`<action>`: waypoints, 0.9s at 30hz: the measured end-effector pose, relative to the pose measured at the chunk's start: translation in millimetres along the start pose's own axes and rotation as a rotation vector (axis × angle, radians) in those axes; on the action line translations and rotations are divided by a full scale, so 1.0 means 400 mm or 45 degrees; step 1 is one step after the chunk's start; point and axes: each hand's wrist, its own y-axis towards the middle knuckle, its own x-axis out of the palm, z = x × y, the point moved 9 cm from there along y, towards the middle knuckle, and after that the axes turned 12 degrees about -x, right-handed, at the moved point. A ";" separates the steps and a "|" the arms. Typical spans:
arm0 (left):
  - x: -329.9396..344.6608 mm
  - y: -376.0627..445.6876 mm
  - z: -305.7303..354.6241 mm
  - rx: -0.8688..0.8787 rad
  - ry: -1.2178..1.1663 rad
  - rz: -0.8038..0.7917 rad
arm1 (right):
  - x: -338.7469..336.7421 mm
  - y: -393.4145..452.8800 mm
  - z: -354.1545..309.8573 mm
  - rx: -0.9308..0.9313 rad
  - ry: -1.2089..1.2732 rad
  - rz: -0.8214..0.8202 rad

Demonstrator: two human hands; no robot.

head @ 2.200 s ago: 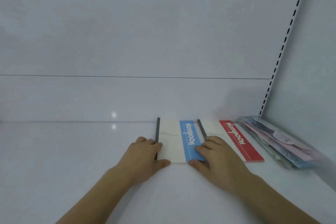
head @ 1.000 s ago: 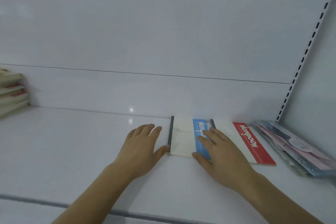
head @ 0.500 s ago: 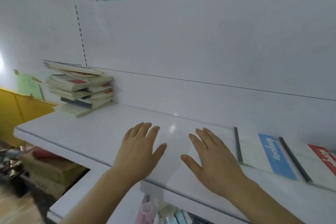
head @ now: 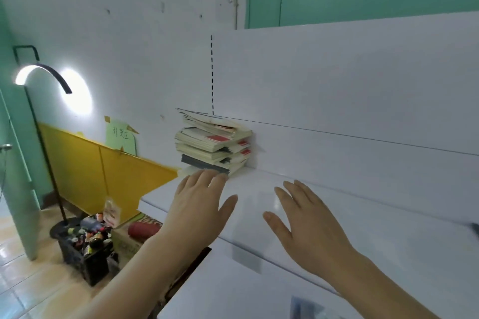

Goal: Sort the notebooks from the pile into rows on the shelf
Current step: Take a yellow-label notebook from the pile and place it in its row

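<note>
With the last notebook released, both the left hand (head: 199,204) and right hand (head: 308,225), empty and flat-fingered, are being moved toward the pile (head: 213,146) at the shelf's (head: 388,235) left end for the next pick.

Red and dark grey bands are seen on the cream stacked paper notebooks (head: 215,145); the flat shelf board (head: 363,228) is white.
</note>
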 end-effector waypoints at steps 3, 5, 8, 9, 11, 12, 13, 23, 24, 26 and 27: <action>-0.011 0.077 -0.074 -0.025 -0.058 0.042 | 0.005 0.112 -0.021 -0.026 0.011 0.054; -0.007 0.138 -0.117 -0.038 -0.057 0.071 | 0.012 0.188 -0.022 -0.040 -0.008 0.091; -0.016 0.239 -0.170 -0.060 -0.088 0.164 | 0.020 0.313 -0.009 -0.073 0.007 0.161; -0.022 0.275 -0.185 -0.066 -0.110 0.198 | 0.017 0.355 -0.003 -0.080 0.027 0.190; -0.029 0.341 -0.212 -0.059 -0.113 0.246 | 0.007 0.433 0.004 -0.099 0.052 0.239; -0.029 0.372 -0.223 -0.047 -0.110 0.260 | 0.006 0.469 0.007 -0.108 0.060 0.252; -0.027 0.403 -0.234 -0.029 -0.123 0.270 | 0.004 0.504 0.008 -0.112 0.069 0.263; 0.045 0.619 -0.298 0.403 0.054 0.204 | 0.057 0.721 -0.042 -0.136 0.006 0.260; 0.043 0.625 -0.299 0.476 0.019 0.226 | 0.059 0.727 -0.046 -0.129 -0.011 0.273; 0.031 0.635 -0.303 0.606 -0.108 0.313 | 0.054 0.726 -0.058 -0.127 -0.033 0.366; 0.024 0.639 -0.303 0.661 -0.175 0.353 | 0.046 0.722 -0.065 -0.118 -0.051 0.418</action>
